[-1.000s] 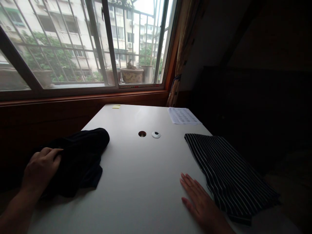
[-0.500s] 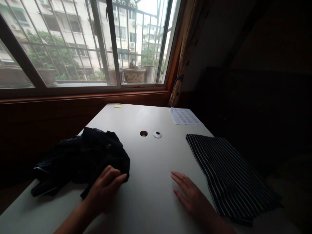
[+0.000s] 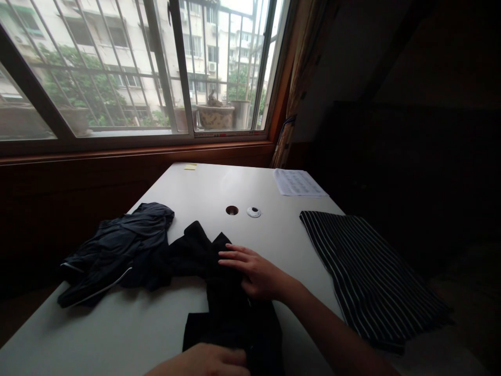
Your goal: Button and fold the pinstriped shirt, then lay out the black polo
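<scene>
A black garment (image 3: 229,297) lies crumpled down the middle of the white table, its exact kind unclear. At the bottom edge, partly cut off, my left hand (image 3: 213,360) has its fingers closed on the near part of this cloth. My right hand (image 3: 256,271) rests on the upper part of the same garment, fingers stretched out and slightly apart. To the left lies a dark navy garment (image 3: 129,240) with white piping, bunched up and touching the black one.
On the right of the table (image 3: 230,183) lies a black-and-white striped cloth (image 3: 371,277), spread flat. Printed sheets (image 3: 298,183) lie at the back right, a yellow note (image 3: 190,166) at the back left. A cable hole (image 3: 232,210) sits beside its white cover (image 3: 253,212).
My left hand has pulled the black garment from the left pile to the table's middle, toward me. My right hand has moved left onto it. The navy garment is now uncovered.
</scene>
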